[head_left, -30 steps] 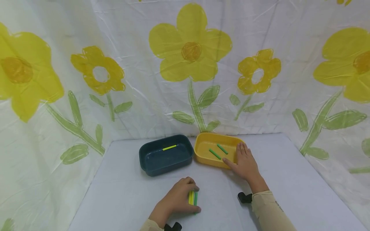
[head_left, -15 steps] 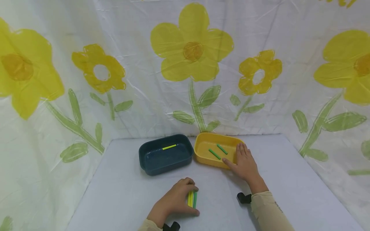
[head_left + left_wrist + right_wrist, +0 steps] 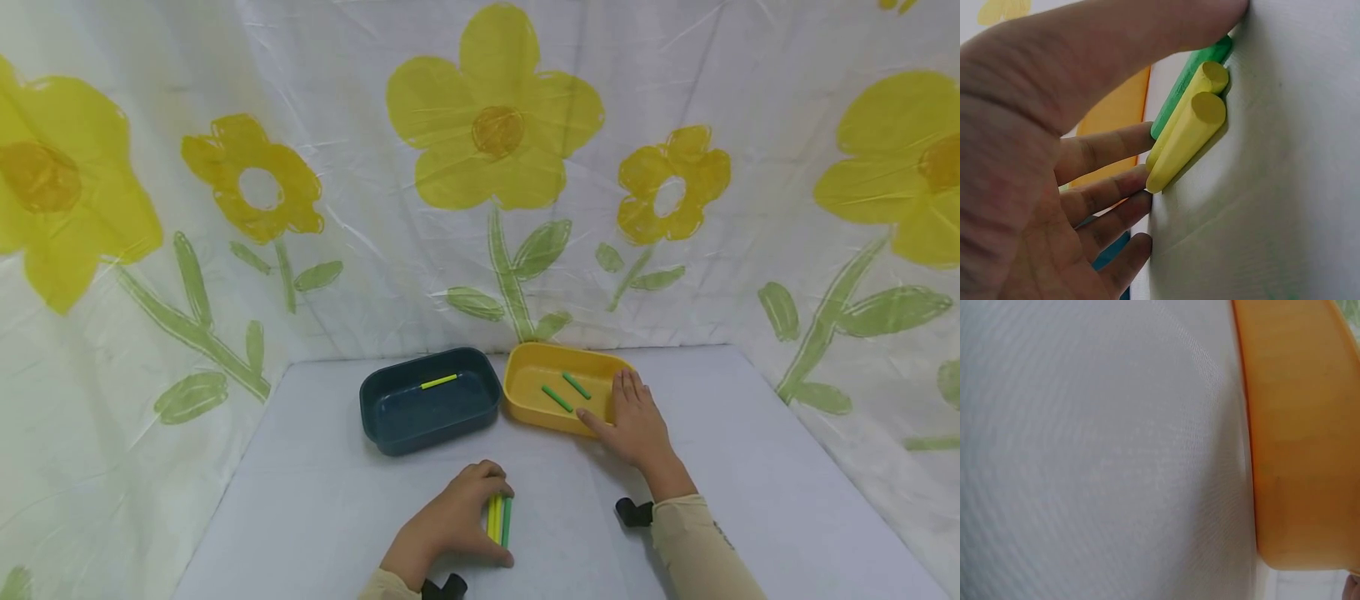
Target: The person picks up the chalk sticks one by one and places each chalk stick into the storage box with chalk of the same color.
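1. Curled over a small bundle of sticks, the left hand pinches them against the table, thumb on the near side and fingertips on the far side.
2. Seen from the left wrist, the bundle is two yellow sticks lying side by side and touching, with a green stick just behind them under the thumb; all three are smooth, round-ended cylinders with a matte, chalky surface.
3. Flat and relaxed, the right hand rests with straight fingers against the near right corner of the yellow tray, pinching nothing.
4. That tray is a glossy plastic rectangle with rounded corners and a thick rolled rim; two green sticks lie apart inside it.
5. Just to its left, rims nearly touching, sits a dark blue tray of the same shape, holding one yellow stick near its back wall.
6. A white, finely woven cloth covers the table, and bare surface stretches wide on both sides of the hands.
7. Behind the trays, a wrinkled flower-printed curtain closes the back and both sides.
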Available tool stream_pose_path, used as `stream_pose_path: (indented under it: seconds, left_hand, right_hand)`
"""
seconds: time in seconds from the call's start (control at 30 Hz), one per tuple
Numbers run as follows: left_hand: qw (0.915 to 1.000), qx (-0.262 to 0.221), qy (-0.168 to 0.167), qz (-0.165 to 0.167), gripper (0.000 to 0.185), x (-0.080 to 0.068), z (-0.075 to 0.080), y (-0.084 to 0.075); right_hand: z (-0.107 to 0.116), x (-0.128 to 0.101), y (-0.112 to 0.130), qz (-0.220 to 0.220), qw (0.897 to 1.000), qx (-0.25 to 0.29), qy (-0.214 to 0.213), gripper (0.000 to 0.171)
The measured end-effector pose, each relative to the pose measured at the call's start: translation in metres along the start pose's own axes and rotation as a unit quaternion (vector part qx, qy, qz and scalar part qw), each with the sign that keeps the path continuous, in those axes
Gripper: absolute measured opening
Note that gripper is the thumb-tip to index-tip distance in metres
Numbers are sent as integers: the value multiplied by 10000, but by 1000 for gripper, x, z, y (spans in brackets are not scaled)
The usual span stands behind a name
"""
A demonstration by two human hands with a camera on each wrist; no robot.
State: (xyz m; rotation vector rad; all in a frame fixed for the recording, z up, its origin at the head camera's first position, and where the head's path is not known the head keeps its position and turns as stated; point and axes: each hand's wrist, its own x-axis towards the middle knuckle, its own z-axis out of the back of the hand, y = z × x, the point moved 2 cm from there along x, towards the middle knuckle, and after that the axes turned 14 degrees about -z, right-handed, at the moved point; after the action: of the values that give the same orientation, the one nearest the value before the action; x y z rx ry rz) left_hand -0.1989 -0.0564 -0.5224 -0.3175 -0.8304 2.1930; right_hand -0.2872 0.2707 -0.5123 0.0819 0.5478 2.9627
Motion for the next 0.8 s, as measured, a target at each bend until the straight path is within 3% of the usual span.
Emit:
stream_pose_path:
  seconds: [0.8]
  left_hand:
    - [9999, 118, 1, -36, 74, 3, 5, -5]
  right_hand:
    - [1, 0, 1, -59, 10000, -13, 6, 119]
